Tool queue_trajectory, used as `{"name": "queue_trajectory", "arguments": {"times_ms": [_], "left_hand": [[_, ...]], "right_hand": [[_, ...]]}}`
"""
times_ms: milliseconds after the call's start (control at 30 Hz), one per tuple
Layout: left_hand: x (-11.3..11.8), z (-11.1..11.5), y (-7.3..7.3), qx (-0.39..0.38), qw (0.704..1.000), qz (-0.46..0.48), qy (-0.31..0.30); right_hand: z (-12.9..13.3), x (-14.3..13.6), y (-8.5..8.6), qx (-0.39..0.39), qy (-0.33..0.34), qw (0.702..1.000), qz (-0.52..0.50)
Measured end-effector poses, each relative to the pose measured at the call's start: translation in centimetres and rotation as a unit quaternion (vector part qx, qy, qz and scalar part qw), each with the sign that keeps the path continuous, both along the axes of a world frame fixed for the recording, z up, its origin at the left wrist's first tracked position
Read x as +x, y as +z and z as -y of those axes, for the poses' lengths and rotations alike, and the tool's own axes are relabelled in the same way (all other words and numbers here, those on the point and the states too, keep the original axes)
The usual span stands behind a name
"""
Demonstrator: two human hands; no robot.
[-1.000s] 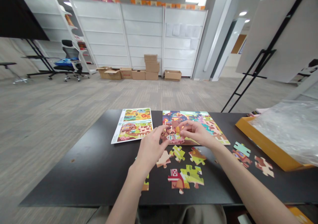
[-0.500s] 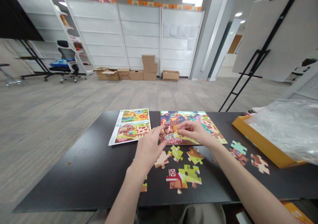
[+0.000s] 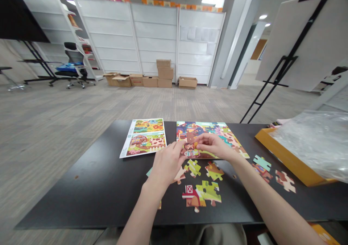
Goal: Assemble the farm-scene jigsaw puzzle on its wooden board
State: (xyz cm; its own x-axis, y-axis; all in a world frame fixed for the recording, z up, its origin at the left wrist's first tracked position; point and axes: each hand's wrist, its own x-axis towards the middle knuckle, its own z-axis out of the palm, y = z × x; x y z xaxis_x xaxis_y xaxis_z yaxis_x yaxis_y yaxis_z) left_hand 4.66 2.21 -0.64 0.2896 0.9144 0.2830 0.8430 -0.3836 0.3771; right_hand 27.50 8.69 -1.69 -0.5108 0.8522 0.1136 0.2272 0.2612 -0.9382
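Note:
On the puzzle board [image 3: 235, 149] at the table's far edge, my two hands meet over the lower left part. Between them is a puzzle piece with a figure on it [image 3: 189, 148]. My left hand [image 3: 170, 160] pinches its left side, thumb and fingers close together. My right hand [image 3: 213, 146] has its fingertips closed at the piece's right side. Nearer to me lie a green piece [image 3: 193, 167], a brown and green piece [image 3: 214, 170] and a joined group with a red barn [image 3: 201, 195]. A pale piece [image 3: 179, 175] is partly hidden by my left hand.
A printed picture sheet [image 3: 145, 138] lies left of the board. On the right are loose pieces [image 3: 285, 181] and a yellow box [image 3: 288, 158] with clear plastic. Beyond the black table [image 3: 95, 187] stand cardboard boxes [image 3: 164, 73], a chair [image 3: 71, 65] and an easel stand [image 3: 277, 80].
My left hand has shifted slightly right, toward my right hand, and its fingers have closed in on the figure piece. My right hand has barely moved.

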Motion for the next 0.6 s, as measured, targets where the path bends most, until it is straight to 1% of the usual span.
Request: {"name": "queue_trajectory", "arguments": {"times_ms": [167,233,300,400,467,533,600], "left_hand": [[0.1,0.2,-0.1,0.005,1.0,-0.014,0.001],[0.0,0.2,-0.2,0.0,1.0,-0.03,0.006],[-0.1,0.1,-0.2,-0.006,0.999,-0.053,0.008],[-0.4,0.0,-0.3,-0.025,0.996,-0.09,0.004],[-0.4,0.0,-0.2,-0.039,0.994,-0.104,0.001],[-0.4,0.0,0.0,-0.047,0.993,-0.108,-0.003],[-0.3,0.1,0.1,-0.053,0.993,-0.109,-0.006]], "right_hand": [[-0.6,1.0,0.4,0.015,-0.067,0.998,-0.016],[-1.1,1.8,0.6,0.026,-0.116,0.992,-0.033],[-1.8,2.9,0.5,0.049,-0.183,0.981,-0.051],[-3.2,4.7,-0.1,0.081,-0.28,0.955,-0.059],[-4.0,5.8,-0.7,0.091,-0.322,0.941,-0.056],[-4.6,6.6,-1.3,0.087,-0.344,0.934,-0.046],[-5.0,6.9,-1.9,0.078,-0.346,0.934,-0.03]]}}
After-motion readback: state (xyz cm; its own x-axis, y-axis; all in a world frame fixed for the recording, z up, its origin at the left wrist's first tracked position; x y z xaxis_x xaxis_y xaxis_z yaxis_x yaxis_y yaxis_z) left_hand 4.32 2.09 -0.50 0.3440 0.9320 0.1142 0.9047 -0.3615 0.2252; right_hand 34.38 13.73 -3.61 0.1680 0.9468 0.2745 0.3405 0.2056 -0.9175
